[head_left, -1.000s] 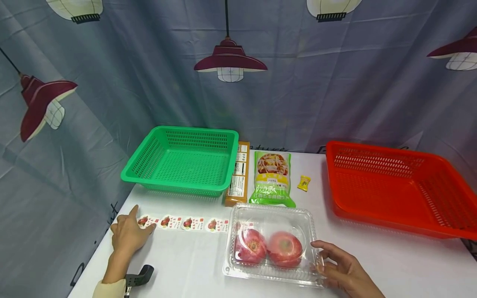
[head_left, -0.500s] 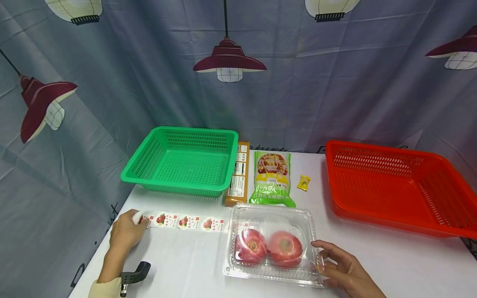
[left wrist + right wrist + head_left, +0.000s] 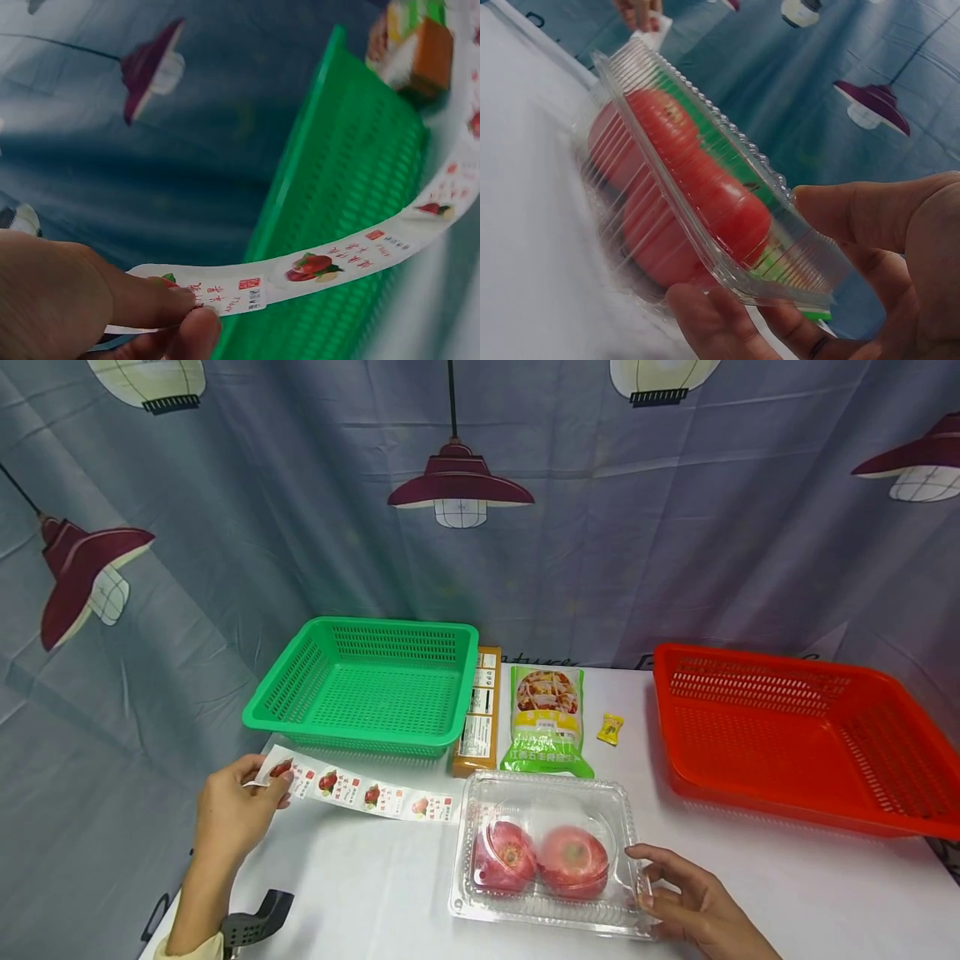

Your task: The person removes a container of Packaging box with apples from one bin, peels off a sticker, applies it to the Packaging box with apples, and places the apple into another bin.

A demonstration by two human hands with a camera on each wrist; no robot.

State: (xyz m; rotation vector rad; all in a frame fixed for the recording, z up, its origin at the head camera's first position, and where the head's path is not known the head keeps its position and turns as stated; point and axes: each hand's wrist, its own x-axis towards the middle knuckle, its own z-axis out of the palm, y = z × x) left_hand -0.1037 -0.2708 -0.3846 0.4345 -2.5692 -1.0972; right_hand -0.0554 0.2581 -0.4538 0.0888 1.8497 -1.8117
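Note:
My left hand (image 3: 234, 810) pinches the left end of a strip of apple stickers (image 3: 372, 796) between thumb and finger. That end is raised off the table in the head view, while the right end reaches the clear plastic fruit box (image 3: 551, 789). The left wrist view shows the strip (image 3: 337, 262) curving away from the fingertips. At the box's right edge, my right hand (image 3: 693, 897) holds it with thumb and fingers on either side of the rim. Red apples (image 3: 573, 860) sit inside the shut box, seen through its lid.
Behind the strip stands a green basket (image 3: 360, 739), with an orange-brown box (image 3: 477, 718) beside it. A green food packet (image 3: 547, 718) and a small yellow wrapped candy (image 3: 611, 728) lie behind the fruit box. A red basket (image 3: 780, 797) occupies the right side.
My left hand has taken hold of the sticker strip's left end, lifted it and drawn it back to the left. The right hand and the fruit box stay where they were.

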